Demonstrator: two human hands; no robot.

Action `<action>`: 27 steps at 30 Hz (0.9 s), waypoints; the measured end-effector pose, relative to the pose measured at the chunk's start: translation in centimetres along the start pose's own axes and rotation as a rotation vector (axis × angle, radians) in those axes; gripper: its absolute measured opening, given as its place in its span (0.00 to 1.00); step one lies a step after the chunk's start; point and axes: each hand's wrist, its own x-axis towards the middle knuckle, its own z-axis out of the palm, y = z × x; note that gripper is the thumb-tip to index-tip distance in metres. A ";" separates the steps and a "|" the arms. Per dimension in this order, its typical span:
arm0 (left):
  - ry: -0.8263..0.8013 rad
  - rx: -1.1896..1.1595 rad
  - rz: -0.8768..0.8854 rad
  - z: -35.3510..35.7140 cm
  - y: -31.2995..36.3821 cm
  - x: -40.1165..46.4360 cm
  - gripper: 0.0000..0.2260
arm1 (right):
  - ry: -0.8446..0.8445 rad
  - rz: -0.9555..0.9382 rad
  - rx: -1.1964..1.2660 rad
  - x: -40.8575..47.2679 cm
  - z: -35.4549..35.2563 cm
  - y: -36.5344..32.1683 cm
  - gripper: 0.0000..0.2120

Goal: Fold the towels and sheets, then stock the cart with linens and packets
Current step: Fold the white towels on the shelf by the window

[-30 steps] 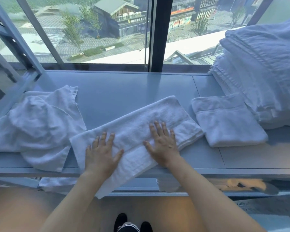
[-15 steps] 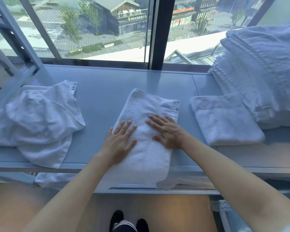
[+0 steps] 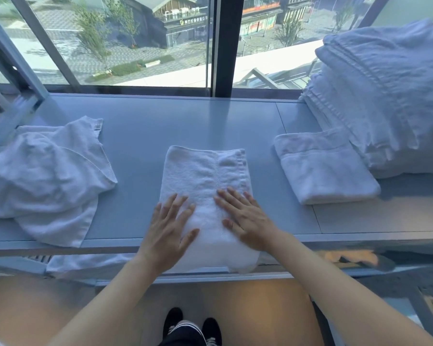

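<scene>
White terry fills the head view: a folded towel point(image 3: 205, 186) lies mid-ledge point(image 3: 140, 151), its near end hanging over the front edge. The left hand point(image 3: 169, 231) lies flat on its near left part, fingers straight and spread; the right hand point(image 3: 245, 221) lies flat on its near right part, fingers also spread. A crumpled towel point(image 3: 45, 176) sits well apart to the left. A folded one point(image 3: 323, 171) lies to the right, just beside a tall linen stack point(image 3: 385, 96). Behind is a window point(image 3: 135, 41).
</scene>
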 end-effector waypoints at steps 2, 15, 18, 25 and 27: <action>-0.055 0.036 0.028 0.6 0.0 -1.5 0.31 | 0.016 -0.016 -0.002 -1.4 0.6 -0.5 0.30; 0.141 0.141 0.117 1.2 0.4 -4.4 0.31 | 0.021 -0.138 -0.137 -4.0 2.2 -0.5 0.46; 0.172 0.170 0.127 0.9 0.7 -4.6 0.26 | 0.043 -0.148 -0.161 -4.5 2.4 -1.1 0.43; 0.266 0.109 0.128 -1.3 1.6 -6.5 0.19 | 0.177 -0.075 -0.023 -6.7 1.9 -5.0 0.28; 0.276 0.084 0.114 -2.3 1.5 -8.3 0.20 | 0.214 -0.077 -0.005 -7.5 1.6 -7.0 0.25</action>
